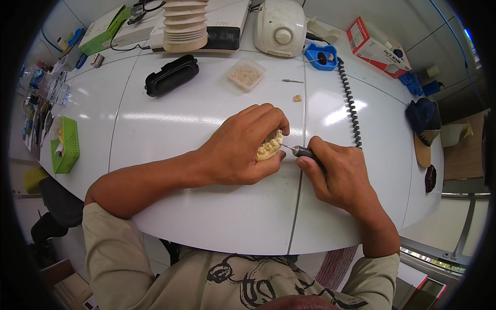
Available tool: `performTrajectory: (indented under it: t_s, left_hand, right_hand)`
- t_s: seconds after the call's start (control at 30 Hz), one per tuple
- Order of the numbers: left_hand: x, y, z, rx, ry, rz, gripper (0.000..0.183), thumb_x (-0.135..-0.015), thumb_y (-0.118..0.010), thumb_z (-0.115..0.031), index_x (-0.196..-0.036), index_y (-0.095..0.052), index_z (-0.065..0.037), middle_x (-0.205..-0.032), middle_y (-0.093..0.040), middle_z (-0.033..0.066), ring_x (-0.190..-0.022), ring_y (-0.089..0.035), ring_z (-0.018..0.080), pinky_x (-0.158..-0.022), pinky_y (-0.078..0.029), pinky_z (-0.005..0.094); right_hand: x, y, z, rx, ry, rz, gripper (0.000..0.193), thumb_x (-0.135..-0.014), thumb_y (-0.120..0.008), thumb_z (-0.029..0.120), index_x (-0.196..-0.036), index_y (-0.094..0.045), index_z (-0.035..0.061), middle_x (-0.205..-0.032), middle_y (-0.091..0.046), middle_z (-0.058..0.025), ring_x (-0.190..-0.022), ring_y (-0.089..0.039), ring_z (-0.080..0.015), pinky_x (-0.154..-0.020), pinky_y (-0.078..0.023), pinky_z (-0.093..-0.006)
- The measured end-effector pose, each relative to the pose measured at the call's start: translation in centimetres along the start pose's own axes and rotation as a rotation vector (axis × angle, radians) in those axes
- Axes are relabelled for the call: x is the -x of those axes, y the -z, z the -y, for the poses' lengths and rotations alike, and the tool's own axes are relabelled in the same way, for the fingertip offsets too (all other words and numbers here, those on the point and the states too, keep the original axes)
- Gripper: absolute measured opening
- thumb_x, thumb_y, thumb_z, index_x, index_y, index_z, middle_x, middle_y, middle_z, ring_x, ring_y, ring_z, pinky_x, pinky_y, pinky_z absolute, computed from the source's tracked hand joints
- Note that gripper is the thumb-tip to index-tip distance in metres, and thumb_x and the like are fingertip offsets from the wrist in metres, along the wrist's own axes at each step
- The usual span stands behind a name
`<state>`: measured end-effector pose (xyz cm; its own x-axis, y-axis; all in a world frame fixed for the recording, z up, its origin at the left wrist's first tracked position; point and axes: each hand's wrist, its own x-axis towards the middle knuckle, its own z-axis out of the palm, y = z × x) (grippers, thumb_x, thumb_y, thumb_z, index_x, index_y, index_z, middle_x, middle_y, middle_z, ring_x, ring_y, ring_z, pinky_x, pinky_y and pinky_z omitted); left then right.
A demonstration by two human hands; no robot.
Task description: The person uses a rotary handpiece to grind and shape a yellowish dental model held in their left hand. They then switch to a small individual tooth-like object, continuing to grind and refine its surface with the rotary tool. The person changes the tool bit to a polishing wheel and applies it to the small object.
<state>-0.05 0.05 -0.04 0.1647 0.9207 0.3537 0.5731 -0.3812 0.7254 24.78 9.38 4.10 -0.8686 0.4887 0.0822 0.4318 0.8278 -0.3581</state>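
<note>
My left hand (240,147) is closed round a cream-coloured dental model (268,148), a curved row of teeth turned toward the right. In my right hand (338,170) is a dark rotary handpiece (305,152), held like a pen. Its thin metal bur meets or nearly meets the teeth at the model's right side; actual contact is too small to tell. Beyond the hands, a small tan piece (297,98) lies on the white table beside a loose metal bur (293,80). A clear square tub (246,75) of pale pieces stands farther left.
A black case (172,75) and a ribbed cream hose (185,26) are at the back. The handpiece's coiled cord (350,103) runs over the table at right, near a blue holder (321,56). A white control unit (280,28), red-white box (377,46), cap (423,124) and green basket (67,144) stand around.
</note>
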Motion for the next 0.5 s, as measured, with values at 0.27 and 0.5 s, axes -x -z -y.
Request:
performTrajectory:
  t_s: [0.27,0.5]
  left_hand:
    - [0.1,0.2,-0.4,-0.002,0.026,0.015,0.035,-0.09,-0.082,-0.013,-0.118,-0.063,-0.002,-0.107,-0.062,0.0136,-0.093,-0.066,0.0293,-0.08,-0.053,0.0406]
    - [0.2,0.6,-1.0,-0.262,0.064,-0.049,0.058,-0.086,-0.098,-0.037,-0.12,-0.066,-0.002,-0.117,-0.063,0.0151,-0.104,-0.07,0.0343,-0.09,-0.061,0.0455]
  right_hand:
    - [0.1,-0.1,-0.5,-0.03,-0.003,-0.032,0.035,-0.111,-0.072,0.038,-0.097,-0.062,0.0081,-0.07,-0.07,-0.0125,-0.06,-0.069,-0.0376,-0.056,-0.049,-0.0478]
    - [-0.4,0.2,-2.0,0.016,-0.114,-0.15,0.035,-0.114,-0.069,0.037,-0.096,-0.063,0.0077,-0.068,-0.07,-0.0132,-0.059,-0.069,-0.0366,-0.056,-0.049,-0.0473]
